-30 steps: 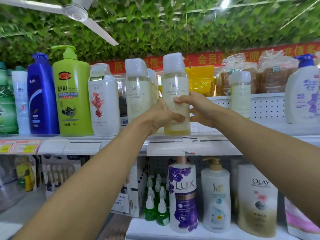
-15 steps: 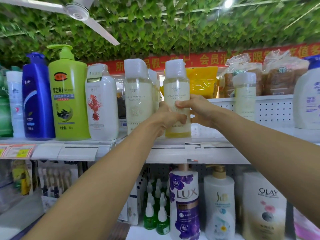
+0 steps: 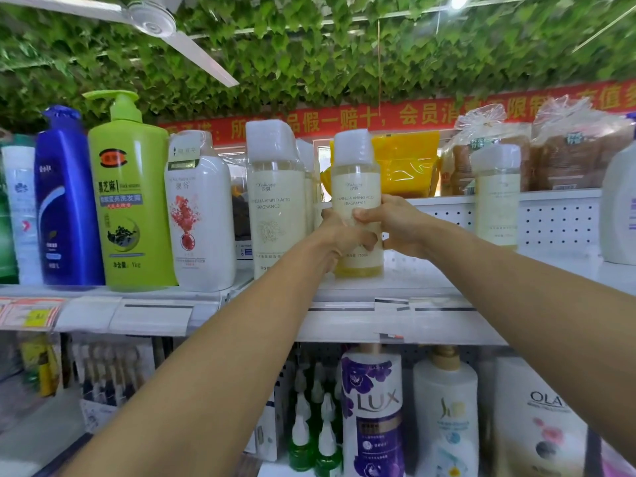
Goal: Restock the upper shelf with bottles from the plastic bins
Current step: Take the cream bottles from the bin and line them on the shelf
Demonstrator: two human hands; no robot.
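Both bare forearms reach up from the near edge, and the left hand (image 3: pixel 339 232) and right hand (image 3: pixel 395 223) clasp the pale yellow, translucent plastic bottle with a frosted white cap (image 3: pixel 357 187) around its middle, fingers curled round it from either side. The bottle stands upright with its base on the white metal upper shelf (image 3: pixel 395 287). Just left of the grip stands a matching cream-labelled bottle (image 3: pixel 275 201); further left, a lime-green pump bottle (image 3: pixel 130 208). Behind the grip lies a yellow plastic packet (image 3: pixel 406 166).

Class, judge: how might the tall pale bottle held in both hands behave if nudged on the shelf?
The pale bottle is tall and narrow, so probably tippy. It looks full, so likely heavy. Its glossy plastic may be slippery.
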